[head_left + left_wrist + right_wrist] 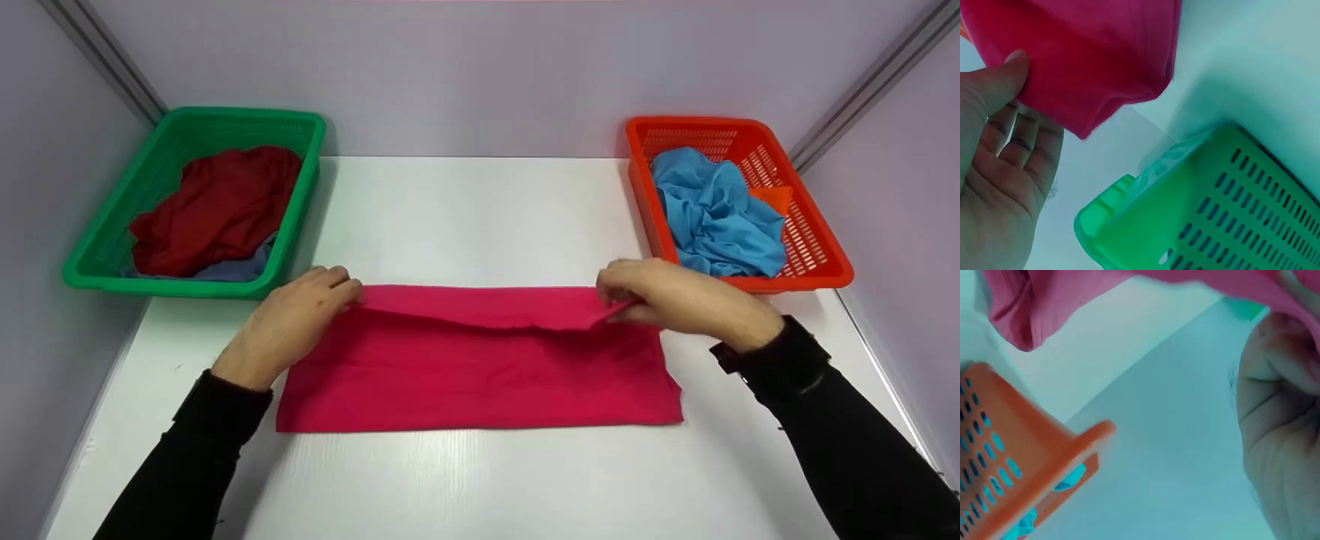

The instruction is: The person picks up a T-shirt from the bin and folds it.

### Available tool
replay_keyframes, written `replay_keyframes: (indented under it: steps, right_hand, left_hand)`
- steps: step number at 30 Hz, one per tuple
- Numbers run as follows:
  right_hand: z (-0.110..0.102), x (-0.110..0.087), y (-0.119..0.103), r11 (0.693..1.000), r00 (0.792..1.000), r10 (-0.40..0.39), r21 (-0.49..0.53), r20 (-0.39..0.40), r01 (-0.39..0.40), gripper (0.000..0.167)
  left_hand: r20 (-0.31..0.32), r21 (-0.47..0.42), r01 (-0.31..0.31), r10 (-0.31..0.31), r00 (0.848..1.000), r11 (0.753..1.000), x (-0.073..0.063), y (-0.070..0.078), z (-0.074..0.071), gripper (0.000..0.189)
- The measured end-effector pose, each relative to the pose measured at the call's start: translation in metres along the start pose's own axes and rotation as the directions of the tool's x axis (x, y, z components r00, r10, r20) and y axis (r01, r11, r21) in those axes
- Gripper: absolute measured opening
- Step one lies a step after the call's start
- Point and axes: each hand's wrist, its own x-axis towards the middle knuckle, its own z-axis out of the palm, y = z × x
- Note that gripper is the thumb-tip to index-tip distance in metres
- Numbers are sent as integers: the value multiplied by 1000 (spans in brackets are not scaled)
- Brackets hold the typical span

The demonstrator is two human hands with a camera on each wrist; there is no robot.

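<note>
A bright pink-red cloth (480,382) lies spread lengthwise on the white table, its far edge lifted and folded over toward the near side. My left hand (300,322) pinches the far left corner between thumb and fingers, as the left wrist view also shows with the thumb (1013,73) on top of the fabric. At the far right corner my right hand (664,296) grips the edge, fingers curled round it. Between the hands the lifted strip (480,304) sags slightly and casts a shadow on the layer beneath.
A green basket (296,202) at the back left holds a dark red cloth (217,210) over a grey-blue one (240,268). The orange-red basket (817,225) at the back right holds a crumpled blue cloth (716,214) and an orange piece (772,198). Pale walls (480,75) enclose the table.
</note>
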Motion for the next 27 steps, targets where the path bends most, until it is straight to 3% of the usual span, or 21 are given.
replay_keyframes:
  steps: [6, 17, 27]
  right_hand:
    - [14, -13, -3, 999, 990, 7, 38, 144, -13, 22]
    - [48, -24, -5, 997, 970, -42, 75, 240, 24, 23]
    - [64, -34, -15, 997, 935, 72, -2, 348, -76, 28]
  left_hand:
    - [15, -11, -26, 26, 1000, 1000, -7, 4, -4, 36]
    - [84, -31, -21, 24, 996, 999, -21, 5, 4, 31]
    - [176, -22, 5, -1, 984, 1000, -26, 4, 17, 25]
